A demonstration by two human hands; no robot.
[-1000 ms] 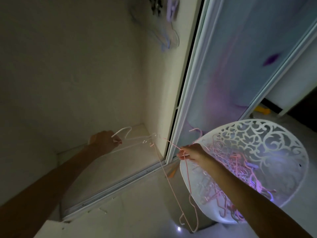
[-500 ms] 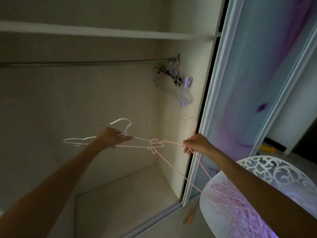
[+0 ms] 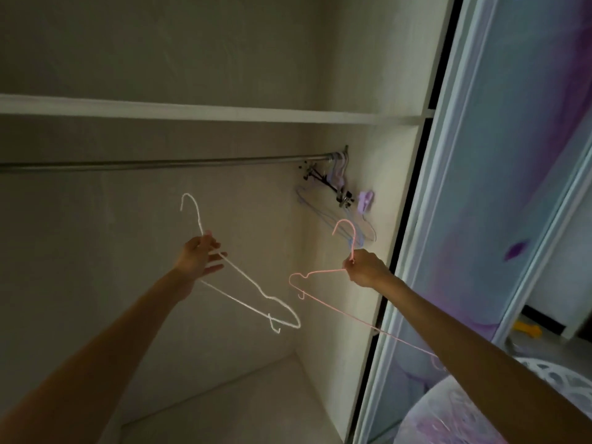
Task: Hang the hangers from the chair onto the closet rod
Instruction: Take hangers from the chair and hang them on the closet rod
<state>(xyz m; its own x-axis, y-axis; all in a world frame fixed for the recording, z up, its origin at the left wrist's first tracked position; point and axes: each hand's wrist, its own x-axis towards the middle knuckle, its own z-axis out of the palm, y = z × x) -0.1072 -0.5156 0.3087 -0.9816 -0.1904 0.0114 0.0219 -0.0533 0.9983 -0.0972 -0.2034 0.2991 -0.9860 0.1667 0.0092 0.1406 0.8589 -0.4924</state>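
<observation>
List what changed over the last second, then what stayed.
Both hands rose from near the chair toward the closet rod. The left hand tipped the white hanger hook-up; the right hand lifted the pink hanger clear. Both grips held, and the hangers on the rod stayed.

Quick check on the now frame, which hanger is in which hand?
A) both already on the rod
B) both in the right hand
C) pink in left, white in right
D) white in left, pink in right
D: the left hand holds the white hanger near its neck; the right hand pinches the pink hanger below its hook, both under the closet rod.
</observation>
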